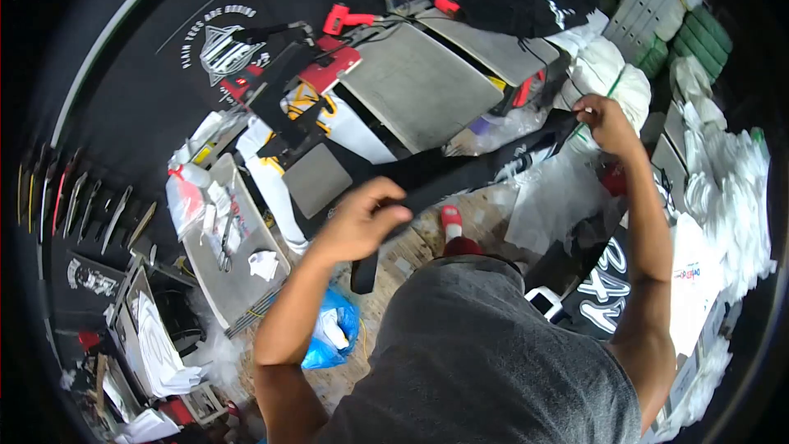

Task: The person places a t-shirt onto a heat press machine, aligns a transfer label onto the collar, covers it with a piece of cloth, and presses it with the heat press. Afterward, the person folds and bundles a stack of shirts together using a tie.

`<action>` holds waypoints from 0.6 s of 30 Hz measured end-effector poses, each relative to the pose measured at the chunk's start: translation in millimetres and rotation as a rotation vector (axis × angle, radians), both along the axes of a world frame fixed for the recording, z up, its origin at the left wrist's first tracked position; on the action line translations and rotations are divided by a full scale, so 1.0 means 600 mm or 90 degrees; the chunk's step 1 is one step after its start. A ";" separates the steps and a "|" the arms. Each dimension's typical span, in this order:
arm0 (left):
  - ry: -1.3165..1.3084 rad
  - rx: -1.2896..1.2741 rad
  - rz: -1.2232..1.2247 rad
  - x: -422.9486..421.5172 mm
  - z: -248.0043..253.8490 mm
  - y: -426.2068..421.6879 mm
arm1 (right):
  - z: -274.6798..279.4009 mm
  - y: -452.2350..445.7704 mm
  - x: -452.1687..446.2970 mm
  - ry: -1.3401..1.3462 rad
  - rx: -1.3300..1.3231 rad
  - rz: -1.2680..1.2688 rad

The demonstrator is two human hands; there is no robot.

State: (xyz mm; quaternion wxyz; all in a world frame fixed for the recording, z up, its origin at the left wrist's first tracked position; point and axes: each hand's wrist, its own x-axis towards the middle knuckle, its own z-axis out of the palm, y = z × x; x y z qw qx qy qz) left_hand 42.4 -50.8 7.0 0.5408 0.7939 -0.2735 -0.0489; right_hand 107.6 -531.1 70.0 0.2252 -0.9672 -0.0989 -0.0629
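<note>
A long black garment (460, 177) with white lettering stretches across in front of me, folded into a narrow band. My right hand (606, 125) pinches its far right end between thumb and fingers. At the other end is my left hand (357, 226), fingers curled and slightly blurred, closed on the cloth. One dark strip of the garment hangs below the left wrist. Behind the cloth stands a press with a wide grey platen (419, 82) and a smaller grey platen (307, 181).
A red heat gun (339, 20) lies at the back. To the left, a grey table (255, 284) holds scissors (226, 251) and a bottle. A blue plastic bag (333, 333) sits on the floor. White bagged goods (715, 197) pile up at right, beside a black shirt (604, 288) with white letters.
</note>
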 end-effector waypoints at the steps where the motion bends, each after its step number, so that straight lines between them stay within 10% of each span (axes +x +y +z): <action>1: 0.144 -0.062 -0.089 0.014 -0.031 -0.041 | -0.046 -0.032 -0.003 -0.061 0.056 -0.068; 8: 0.275 -0.065 -0.192 0.150 -0.077 -0.196 | -0.258 -0.168 0.032 -0.368 0.271 -0.432; 18: 0.350 -0.054 0.060 0.508 -0.107 -0.173 | -0.194 -0.137 0.506 -0.496 0.210 -0.316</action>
